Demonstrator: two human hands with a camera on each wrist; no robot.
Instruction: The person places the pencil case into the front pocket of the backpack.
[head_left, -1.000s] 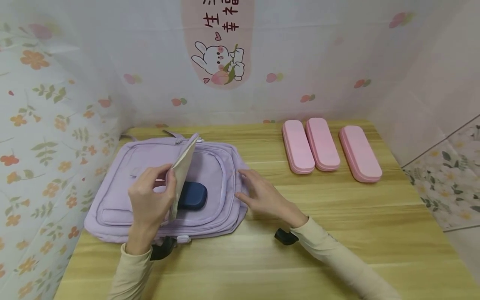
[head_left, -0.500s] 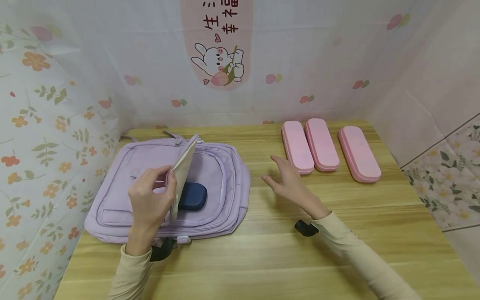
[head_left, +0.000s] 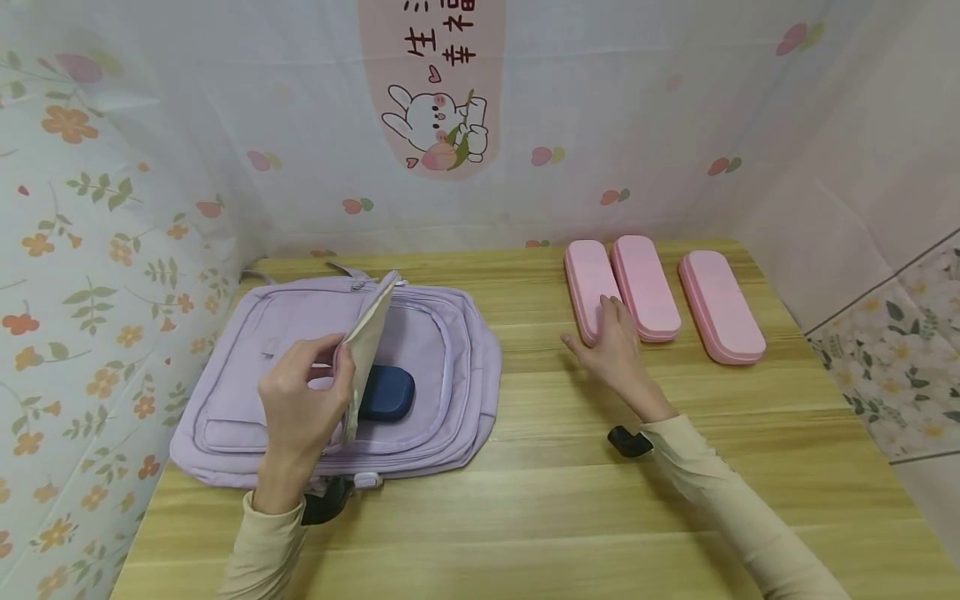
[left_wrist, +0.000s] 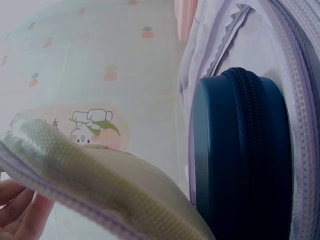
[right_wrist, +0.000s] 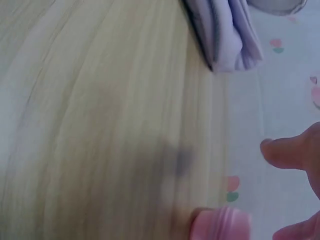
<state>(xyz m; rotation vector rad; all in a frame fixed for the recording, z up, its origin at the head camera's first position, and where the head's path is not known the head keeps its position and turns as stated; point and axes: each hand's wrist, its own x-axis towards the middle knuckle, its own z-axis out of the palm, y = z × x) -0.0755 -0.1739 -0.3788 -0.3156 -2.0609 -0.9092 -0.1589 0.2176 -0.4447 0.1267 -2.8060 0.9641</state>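
My left hand (head_left: 303,392) pinches the edge of the raised front flap (head_left: 367,350) of a lilac backpack (head_left: 300,300), which lies flat on the table. Inside the opened pocket sits a dark blue zippered case (head_left: 392,393), partly covered by the flap; the left wrist view shows its zip (left_wrist: 247,110) close up. At the right, my right hand (head_left: 617,354) is over the near end of the leftmost pink case (head_left: 588,279), thumb and fingers apart. In the right wrist view, that hand's thumb (right_wrist: 285,152) stands off from a pink case end (right_wrist: 220,225).
Two more pink cases stand to the right, one close beside the first (head_left: 647,287) and another farther over (head_left: 722,308). A patterned curtain (head_left: 615,125) hangs behind the wood-grain table (head_left: 480,533), and a floral cloth (head_left: 97,333) rises at the left.
My right hand has left the backpack's right edge and moved right to the leftmost pink case. The left hand keeps holding the flap up in the same spot.
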